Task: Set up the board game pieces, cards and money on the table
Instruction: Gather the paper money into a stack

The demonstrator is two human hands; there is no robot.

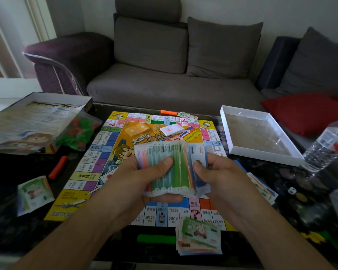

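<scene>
A colourful game board (98,152) lies open on the dark table (12,168). Above its middle my left hand (144,180) holds a fanned stack of play money (164,164), thumb on top. My right hand (220,176) pinches a blue note (200,152) at the fan's right edge. Money piles lie at the near edge (198,238), the left (34,193), the right (261,188) and the board's far side (187,115). A white card deck (172,129) sits on the board. A bag of red and green pieces (76,133) is at the left.
The open game box (47,96) with a rule sheet (27,123) stands at the back left, a white box lid (260,151) at the back right. A water bottle (326,145), a die (292,190), orange (58,167) and green (156,238) card stands lie around. A grey sofa (164,84) is behind.
</scene>
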